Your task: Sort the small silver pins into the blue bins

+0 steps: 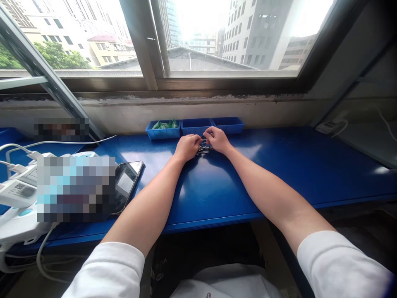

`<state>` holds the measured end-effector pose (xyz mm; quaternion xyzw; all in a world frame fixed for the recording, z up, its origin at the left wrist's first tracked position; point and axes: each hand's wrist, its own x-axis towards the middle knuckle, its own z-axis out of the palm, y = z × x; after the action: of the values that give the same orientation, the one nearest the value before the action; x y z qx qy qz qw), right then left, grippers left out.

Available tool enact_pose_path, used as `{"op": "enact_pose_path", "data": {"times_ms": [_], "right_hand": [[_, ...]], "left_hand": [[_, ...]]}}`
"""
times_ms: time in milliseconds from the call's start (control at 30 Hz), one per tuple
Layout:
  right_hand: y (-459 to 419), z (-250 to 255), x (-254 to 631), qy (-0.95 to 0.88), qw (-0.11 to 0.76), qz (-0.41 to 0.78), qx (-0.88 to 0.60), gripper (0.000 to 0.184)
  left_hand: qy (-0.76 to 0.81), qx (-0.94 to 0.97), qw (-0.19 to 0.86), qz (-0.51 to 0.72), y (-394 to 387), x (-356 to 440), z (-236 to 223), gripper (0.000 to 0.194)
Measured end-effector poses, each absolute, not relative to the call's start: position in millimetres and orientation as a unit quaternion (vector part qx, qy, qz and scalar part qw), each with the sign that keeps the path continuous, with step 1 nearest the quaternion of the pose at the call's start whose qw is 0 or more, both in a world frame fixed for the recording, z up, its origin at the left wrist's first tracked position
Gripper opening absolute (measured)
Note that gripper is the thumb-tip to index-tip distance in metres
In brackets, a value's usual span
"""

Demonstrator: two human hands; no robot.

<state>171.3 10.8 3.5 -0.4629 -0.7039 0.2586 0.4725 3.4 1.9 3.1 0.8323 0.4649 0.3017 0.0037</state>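
Far out over the blue table (211, 194), both my hands come together in front of three blue bins. My left hand (187, 147) is closed, thumb and fingertips pinched together. Close by on its right, my right hand (218, 140) is also in a pinch. Thin dark, shiny strips show between the fingertips, too small to name. Beneath and between the hands lies a small heap of dark metallic pieces (204, 150), partly covered by the fingers. Green packets (166, 124) fill the left bin (164, 134); the middle bin (195, 125) and right bin (234, 127) stand beside it.
A phone (128, 182) lies left of my left forearm, next to a blurred-out patch. White power strips with plugged-in chargers (18, 192) and cables occupy the table's left side. Behind the bins are a wall and window (149, 49). A metal post (66, 87) slants at left.
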Motion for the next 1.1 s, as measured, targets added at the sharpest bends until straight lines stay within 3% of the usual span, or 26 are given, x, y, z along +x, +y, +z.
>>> {"op": "enact_pose_path", "data": {"times_ms": [300,433,533,633,867,1100], "right_hand": [[10.8,6.5,174.7,-0.692,0.517,0.293,-0.41,0.033],[13.6,5.1,179.8,-0.676,0.533,0.184,-0.474,0.031],[14.5,3.9,184.7,-0.681,0.486,0.055,-0.545,0.035],[14.9,2.1,188.5,-0.677,0.399,-0.017,-0.618,0.05],[20.7,0.2,192.5,-0.671,0.226,-0.005,-0.707,0.072],[24.9,-3.2,193.9,-0.676,0.213,0.018,-0.705,0.082]], "left_hand": [[0.494,0.816,0.017,0.3,1.9,4.3,2.1,0.032],[0.519,0.804,0.022,0.29,1.9,4.9,1.8,0.038],[0.546,0.798,0.038,0.253,1.0,3.5,1.7,0.053],[0.544,0.811,0.058,0.207,-1.0,1.8,2.4,0.069],[0.512,0.845,0.065,0.143,-1.7,0.3,2.0,0.091],[0.509,0.849,0.053,0.133,-0.8,0.0,0.6,0.092]]}}
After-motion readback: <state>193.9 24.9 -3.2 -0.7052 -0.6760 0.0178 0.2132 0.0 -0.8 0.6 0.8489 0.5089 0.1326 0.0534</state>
